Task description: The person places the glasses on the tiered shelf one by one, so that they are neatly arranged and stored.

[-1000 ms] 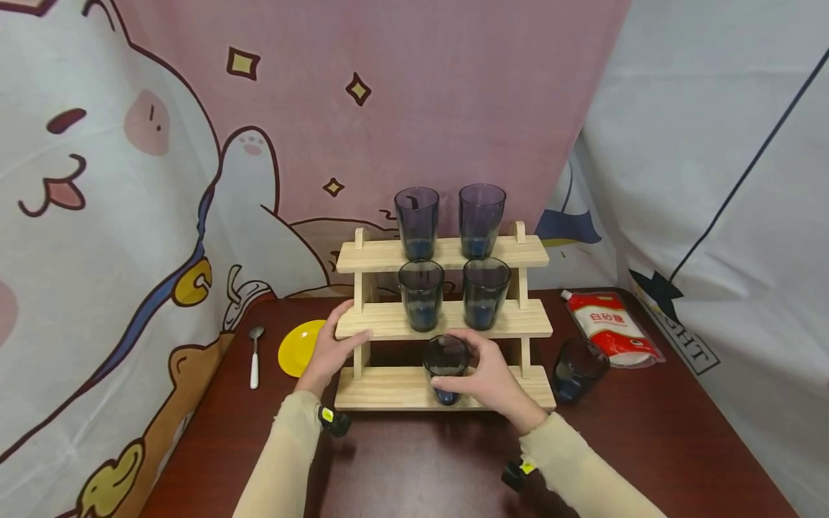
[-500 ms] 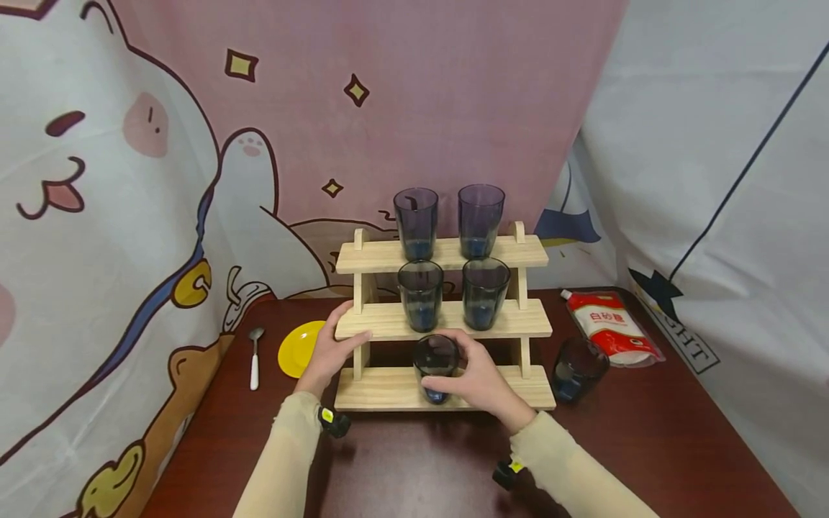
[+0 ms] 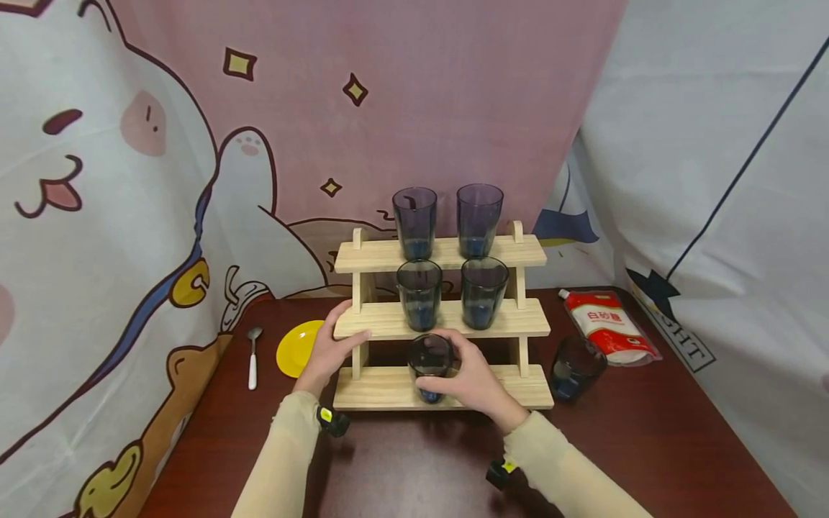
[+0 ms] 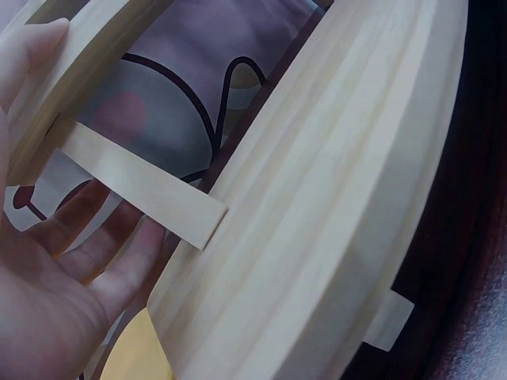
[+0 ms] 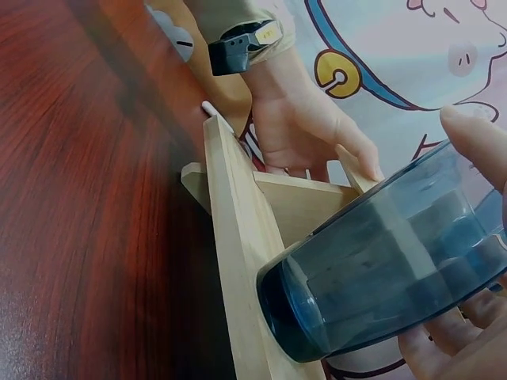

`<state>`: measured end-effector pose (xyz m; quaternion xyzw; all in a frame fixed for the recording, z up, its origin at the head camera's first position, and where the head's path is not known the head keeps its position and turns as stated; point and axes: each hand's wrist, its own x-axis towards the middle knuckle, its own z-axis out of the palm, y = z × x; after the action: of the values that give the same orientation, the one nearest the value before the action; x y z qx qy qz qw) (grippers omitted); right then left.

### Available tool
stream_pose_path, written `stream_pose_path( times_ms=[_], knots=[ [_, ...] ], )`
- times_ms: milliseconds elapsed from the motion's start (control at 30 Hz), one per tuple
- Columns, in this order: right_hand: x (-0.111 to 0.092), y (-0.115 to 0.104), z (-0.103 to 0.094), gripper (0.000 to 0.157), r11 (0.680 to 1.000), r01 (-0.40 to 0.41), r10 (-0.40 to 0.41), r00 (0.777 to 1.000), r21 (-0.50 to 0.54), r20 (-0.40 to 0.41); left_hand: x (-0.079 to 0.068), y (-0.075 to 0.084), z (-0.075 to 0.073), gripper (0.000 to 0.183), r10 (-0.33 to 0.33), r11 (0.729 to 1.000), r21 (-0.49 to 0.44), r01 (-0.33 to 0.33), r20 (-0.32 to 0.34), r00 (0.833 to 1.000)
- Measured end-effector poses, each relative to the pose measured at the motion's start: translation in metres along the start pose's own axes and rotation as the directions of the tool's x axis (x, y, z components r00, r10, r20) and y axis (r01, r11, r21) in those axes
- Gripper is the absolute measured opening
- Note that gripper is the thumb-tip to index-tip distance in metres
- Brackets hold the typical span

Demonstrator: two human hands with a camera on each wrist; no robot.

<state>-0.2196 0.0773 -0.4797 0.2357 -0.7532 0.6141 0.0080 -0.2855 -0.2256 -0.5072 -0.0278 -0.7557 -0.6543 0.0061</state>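
Note:
A three-tier wooden display stand stands on the table. My right hand holds a dark blue-tinted drinking glass by its side, thumb in front and fingers behind. In the right wrist view that glass has its base against the bottom tier, near the front edge. At the stand's left end my left hand grips the middle tier. The left wrist view shows its thumb on the board and its fingers behind the upright post. Two glasses stand on the middle tier and two on the top tier.
Another dark glass stands on the table right of the stand, in front of a red and white spouted bag. To the left lie a yellow plate, partly behind my left hand, and a white-handled spoon. Printed cloth hangs behind.
My right hand has moved the glass a short way left along the bottom tier. The left hand keeps its grip on the stand.

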Motion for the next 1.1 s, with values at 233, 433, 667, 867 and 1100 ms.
stream_pose_path(
  times_ms=[233, 433, 667, 867, 1100],
  knots=[
    [0.0020, -0.0019, 0.0050, 0.070, 1.000, -0.025, 0.025, 1.000, 0.016, 0.014, -0.0016, 0.0043, -0.0002, 0.078, -0.021, 1.000, 0.003, 0.021, 0.010, 1.000],
    [0.0015, -0.0037, 0.0079, 0.071, 0.999, -0.049, 0.049, 0.998, 0.014, 0.028, -0.0010, 0.0002, -0.0003, 0.076, -0.015, 1.000, -0.001, 0.015, 0.005, 1.000],
    [-0.0011, -0.0026, 0.0081, 0.071, 0.998, -0.052, 0.052, 0.998, 0.023, 0.032, -0.0022, -0.0008, 0.0014, 0.076, -0.026, 0.999, -0.030, 0.027, 0.010, 1.000],
    [-0.0017, -0.0004, 0.0093, 0.072, 0.998, -0.051, 0.050, 0.998, 0.024, 0.025, -0.0005, 0.0010, 0.0010, 0.076, -0.050, 0.999, -0.022, 0.050, 0.015, 0.999],
    [-0.0018, -0.0016, 0.0099, 0.073, 0.998, -0.057, 0.057, 0.998, 0.000, 0.001, 0.0012, 0.0018, -0.0002, 0.078, -0.042, 0.998, -0.039, 0.043, 0.023, 0.999]
  ],
)
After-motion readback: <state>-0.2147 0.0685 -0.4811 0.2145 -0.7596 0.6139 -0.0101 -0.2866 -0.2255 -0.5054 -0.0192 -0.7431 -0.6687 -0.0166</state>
